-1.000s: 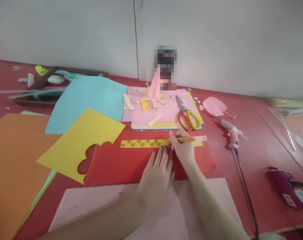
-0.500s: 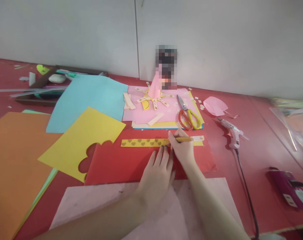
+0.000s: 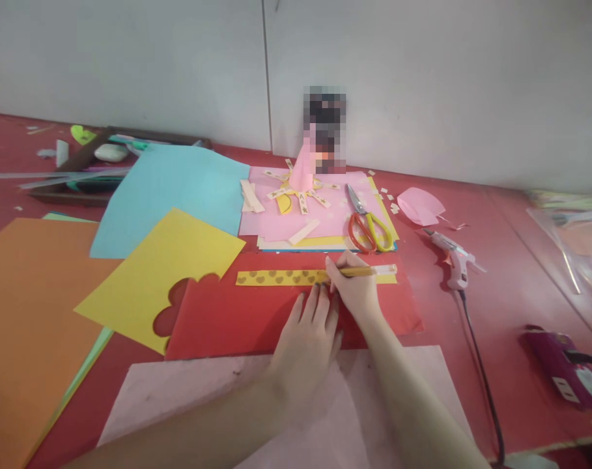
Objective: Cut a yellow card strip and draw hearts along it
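A yellow paper strip [image 3: 276,278] with brown hearts drawn along its left part lies on a red paper sheet [image 3: 227,319]. My right hand [image 3: 357,286] is closed round a gold pen [image 3: 359,271], its tip low over the strip just past the last hearts; the exact tip is hard to make out. My left hand [image 3: 308,332] lies flat and open on the red sheet, its fingertips at the strip's lower edge beside the pen. Behind the strip, scissors [image 3: 368,225] with red and yellow handles rest on pink paper [image 3: 286,225].
A pink cone with paper rays [image 3: 303,172] stands at the back. To the right are a glue gun [image 3: 452,257] with its cord and a purple power socket [image 3: 566,368]. Yellow [image 3: 144,280], blue [image 3: 163,195] and orange sheets [image 3: 27,326] lie left, near a dark tray [image 3: 71,195].
My right hand and the pen have shifted very slightly to the left along the strip. My left hand stays in place.
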The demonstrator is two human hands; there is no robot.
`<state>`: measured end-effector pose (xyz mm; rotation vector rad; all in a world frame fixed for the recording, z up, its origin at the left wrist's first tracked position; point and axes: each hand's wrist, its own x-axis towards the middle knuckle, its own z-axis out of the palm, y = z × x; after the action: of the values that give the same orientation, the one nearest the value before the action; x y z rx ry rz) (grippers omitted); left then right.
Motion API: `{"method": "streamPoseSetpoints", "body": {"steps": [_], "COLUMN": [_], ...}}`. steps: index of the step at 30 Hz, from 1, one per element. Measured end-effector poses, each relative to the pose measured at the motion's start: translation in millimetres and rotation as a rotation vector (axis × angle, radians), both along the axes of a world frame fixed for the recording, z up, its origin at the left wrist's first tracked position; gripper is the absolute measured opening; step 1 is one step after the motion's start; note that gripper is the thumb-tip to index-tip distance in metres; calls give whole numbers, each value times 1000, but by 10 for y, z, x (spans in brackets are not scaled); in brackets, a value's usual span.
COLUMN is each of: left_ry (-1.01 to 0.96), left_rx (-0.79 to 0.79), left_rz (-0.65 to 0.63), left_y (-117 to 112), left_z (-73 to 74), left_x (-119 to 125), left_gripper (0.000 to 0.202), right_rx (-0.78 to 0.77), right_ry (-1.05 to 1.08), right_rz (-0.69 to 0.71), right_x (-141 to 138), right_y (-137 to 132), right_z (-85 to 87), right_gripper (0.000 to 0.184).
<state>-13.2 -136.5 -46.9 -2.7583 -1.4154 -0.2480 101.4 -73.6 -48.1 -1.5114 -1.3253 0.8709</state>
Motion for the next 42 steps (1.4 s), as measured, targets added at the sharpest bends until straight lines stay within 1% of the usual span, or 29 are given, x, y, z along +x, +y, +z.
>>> {"method": "streamPoseSetpoints", "body": {"steps": [6, 12, 14, 19, 22, 27, 37, 42], "left_ry": [1, -24, -21, 12, 12, -1, -12, -4], "left_rx": [1, -18, -19, 0, 0, -11, 1, 8], "left_rz": [1, -4, -8, -6, -9, -1, -2, -3], "left_y": [3, 1, -2, -1, 3, -1, 9, 10], "left_z": [-10, -9, -9, -9, -8, -6, -21, -26], "left_x": [-1, -5, -5, -2, -2, -4, 2, -2], "left_gripper": [42, 39, 40, 41, 41, 41, 40, 39], "right_rx": [-17, 20, 30, -5, -10, 1, 32, 37], "right_ry": [-9, -72, -83, 20, 19, 25, -33, -12], "right_rz": [-8, -57, -71, -93, -83, -62, -106, -111], "right_x": [3, 9, 13, 13, 6, -1, -15, -13], "right_y": [19, 29, 29, 21, 17, 13, 11, 18], "right_z": [-37, -78, -72, -16, 3, -15, -3, -37], "right_gripper": [31, 29, 28, 29, 30, 30, 28, 27]}}
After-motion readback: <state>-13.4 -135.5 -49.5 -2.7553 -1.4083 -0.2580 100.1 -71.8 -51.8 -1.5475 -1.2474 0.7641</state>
